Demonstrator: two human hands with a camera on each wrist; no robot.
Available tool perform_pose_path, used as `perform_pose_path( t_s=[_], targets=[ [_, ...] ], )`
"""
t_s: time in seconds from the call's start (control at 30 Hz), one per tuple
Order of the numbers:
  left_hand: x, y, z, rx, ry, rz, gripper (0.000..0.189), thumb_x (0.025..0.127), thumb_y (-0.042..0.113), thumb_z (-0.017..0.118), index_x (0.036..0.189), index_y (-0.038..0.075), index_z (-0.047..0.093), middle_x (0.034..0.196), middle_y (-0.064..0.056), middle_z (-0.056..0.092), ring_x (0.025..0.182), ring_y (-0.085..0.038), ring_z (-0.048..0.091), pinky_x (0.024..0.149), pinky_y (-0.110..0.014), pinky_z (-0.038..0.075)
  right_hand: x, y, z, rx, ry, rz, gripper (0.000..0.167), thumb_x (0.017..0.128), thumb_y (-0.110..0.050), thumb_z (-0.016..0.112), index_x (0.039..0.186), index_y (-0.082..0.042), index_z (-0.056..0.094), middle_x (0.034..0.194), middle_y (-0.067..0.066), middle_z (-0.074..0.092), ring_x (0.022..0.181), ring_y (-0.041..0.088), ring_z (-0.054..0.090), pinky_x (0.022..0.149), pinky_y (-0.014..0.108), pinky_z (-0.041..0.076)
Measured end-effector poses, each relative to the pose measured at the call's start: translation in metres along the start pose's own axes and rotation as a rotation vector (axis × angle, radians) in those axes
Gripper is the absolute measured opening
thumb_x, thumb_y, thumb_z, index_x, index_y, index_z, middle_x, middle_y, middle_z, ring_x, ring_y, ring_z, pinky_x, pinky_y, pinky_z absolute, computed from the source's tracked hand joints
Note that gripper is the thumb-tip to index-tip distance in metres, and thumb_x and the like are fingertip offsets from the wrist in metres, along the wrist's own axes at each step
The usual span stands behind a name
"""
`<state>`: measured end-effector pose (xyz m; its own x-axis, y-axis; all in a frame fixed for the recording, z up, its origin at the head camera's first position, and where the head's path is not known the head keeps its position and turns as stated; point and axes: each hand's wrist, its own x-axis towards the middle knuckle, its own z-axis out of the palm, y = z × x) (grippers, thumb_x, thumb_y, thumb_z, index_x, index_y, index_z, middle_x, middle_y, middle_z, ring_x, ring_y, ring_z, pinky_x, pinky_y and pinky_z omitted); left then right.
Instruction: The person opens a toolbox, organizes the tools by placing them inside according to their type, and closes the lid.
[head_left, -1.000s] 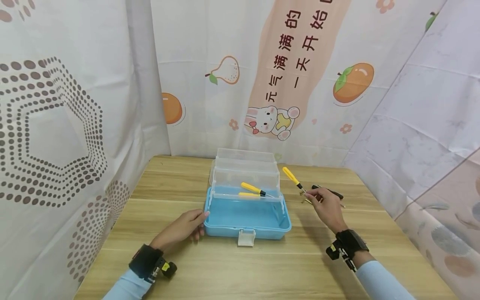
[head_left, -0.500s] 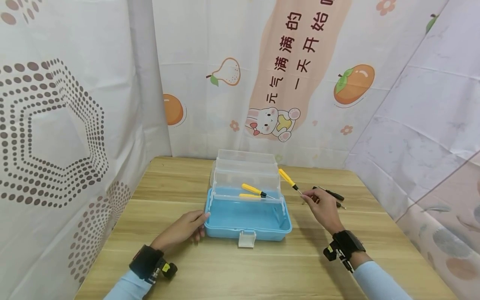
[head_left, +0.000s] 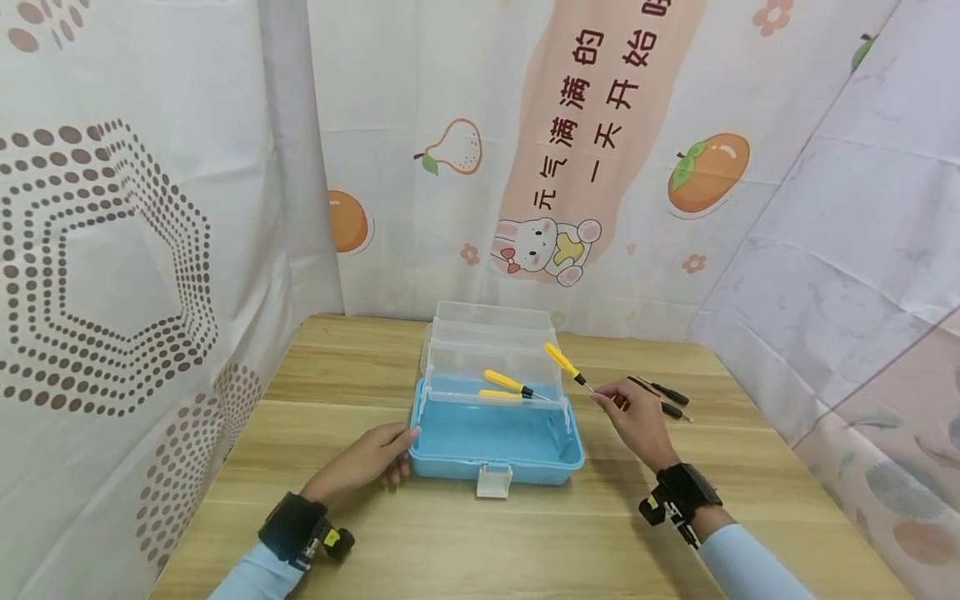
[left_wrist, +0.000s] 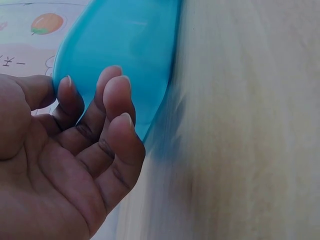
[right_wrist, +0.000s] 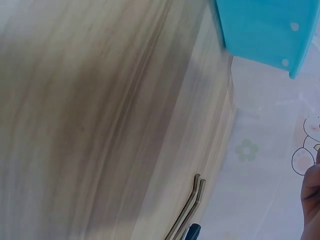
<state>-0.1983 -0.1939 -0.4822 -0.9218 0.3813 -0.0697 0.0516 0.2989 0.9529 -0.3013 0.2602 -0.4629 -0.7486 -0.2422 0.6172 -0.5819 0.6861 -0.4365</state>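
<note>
Wood-grained tabletop (head_left: 480, 550) carries a smooth blue plastic toolbox (head_left: 532, 472), its left rim pinched by the left hand (head_left: 363, 460); two yellow-handled screwdrivers (head_left: 503, 380) already lie in its clear tray (head_left: 453, 395). Rightward, the right hand (head_left: 639, 423) pinches a third screwdriver (head_left: 561, 362) by its slim metal shaft, with dark-handled tools (head_left: 671, 411) still outside.

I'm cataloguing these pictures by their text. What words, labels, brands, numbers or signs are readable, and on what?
"元气满满的": pink band of the back curtain.
"一天开始": same band; the next character is cut off.
Left wrist view: curtain characters, too cropped to read whole.
Blue toolbox, held yellow screwdriver: no readable text.
</note>
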Motion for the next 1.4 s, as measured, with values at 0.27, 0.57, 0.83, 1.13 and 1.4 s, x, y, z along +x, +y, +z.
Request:
perform_pose_path(
  t_s=[0.27, 0.57, 0.83, 1.13, 1.4],
  targets=[
    [-0.001, 0.001, 0.000, 0.006, -0.005, -0.006, 0.045, 0.110, 0.045, 0.045, 0.097, 0.004, 0.058, 0.084, -0.013, 0.066, 0.067, -0.022, 0.062, 0.058, -0.033, 0.054, 0.000, -0.004, 0.005, -0.011, -0.008, -0.071, 0.012, 0.091, -0.009, 0.080, 0.102, -0.014, 0.076, 0.086, -0.006, 0.065, 0.070, 0.007, 0.052, 0.062, 0.021, 0.042],
    [-0.001, 0.002, -0.001, 0.008, -0.008, -0.009, 0.044, 0.110, 0.045, 0.046, 0.097, 0.004, 0.058, 0.084, -0.013, 0.066, 0.067, -0.022, 0.063, 0.058, -0.033, 0.054, 0.000, -0.008, 0.011, -0.007, -0.012, -0.091, 0.013, 0.090, -0.008, 0.080, 0.101, -0.015, 0.076, 0.085, -0.008, 0.063, 0.069, 0.005, 0.050, 0.060, 0.022, 0.042],
    [-0.001, 0.001, -0.001, 0.022, -0.010, -0.004, 0.045, 0.111, 0.044, 0.045, 0.097, 0.004, 0.059, 0.083, -0.013, 0.066, 0.067, -0.021, 0.062, 0.058, -0.032, 0.053, 0.006, -0.014, 0.014, 0.000, -0.026, -0.122, 0.012, 0.091, -0.010, 0.080, 0.100, -0.017, 0.076, 0.082, -0.009, 0.061, 0.066, 0.006, 0.049, 0.058, 0.023, 0.042],
    [0.000, 0.000, -0.001, 0.030, -0.009, 0.004, 0.043, 0.111, 0.042, 0.044, 0.097, 0.004, 0.058, 0.082, -0.011, 0.065, 0.067, -0.022, 0.063, 0.058, -0.031, 0.054, 0.014, -0.024, 0.021, -0.010, -0.067, -0.111, 0.010, 0.091, -0.012, 0.080, 0.099, -0.018, 0.077, 0.082, -0.011, 0.061, 0.066, 0.005, 0.051, 0.058, 0.025, 0.044],
    [0.001, 0.000, -0.002, 0.025, -0.012, -0.003, 0.044, 0.111, 0.043, 0.044, 0.096, 0.004, 0.057, 0.082, -0.011, 0.065, 0.067, -0.021, 0.062, 0.059, -0.031, 0.054, 0.022, -0.031, 0.026, 0.017, -0.095, -0.158, 0.013, 0.091, -0.007, 0.079, 0.101, -0.015, 0.077, 0.085, -0.010, 0.064, 0.066, 0.005, 0.052, 0.056, 0.024, 0.045]
  ],
)
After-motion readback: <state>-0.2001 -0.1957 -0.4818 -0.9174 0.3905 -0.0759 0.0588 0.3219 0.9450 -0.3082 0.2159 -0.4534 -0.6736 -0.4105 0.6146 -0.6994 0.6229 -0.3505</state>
